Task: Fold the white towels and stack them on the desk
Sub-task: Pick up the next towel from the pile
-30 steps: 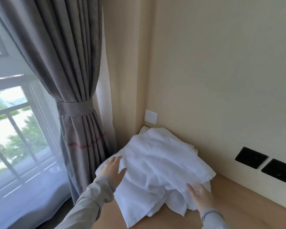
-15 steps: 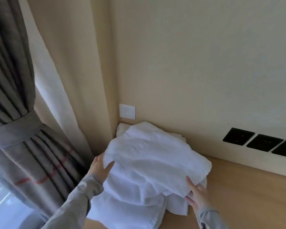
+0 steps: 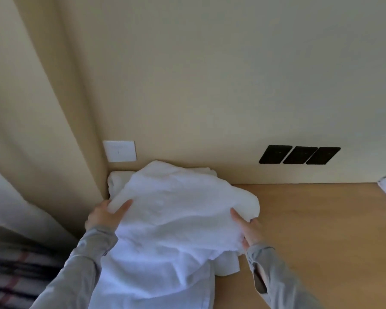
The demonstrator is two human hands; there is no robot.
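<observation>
Now, at the desk's (image 3: 321, 219) far left corner, we hold the top white towel (image 3: 176, 208) between both hands: our left hand (image 3: 105, 216) pinches its left edge, thumb (image 3: 123, 208) on top and fingers tucked beneath, while our right hand (image 3: 249, 230) grips the right edge the same way. The crumpled towel runs broadly left to right across the heap of white towels (image 3: 156, 277) below it, directly ahead of our fingers, neither hand nearer. Bare desk lies to the right, where we judge the folding could happen.
</observation>
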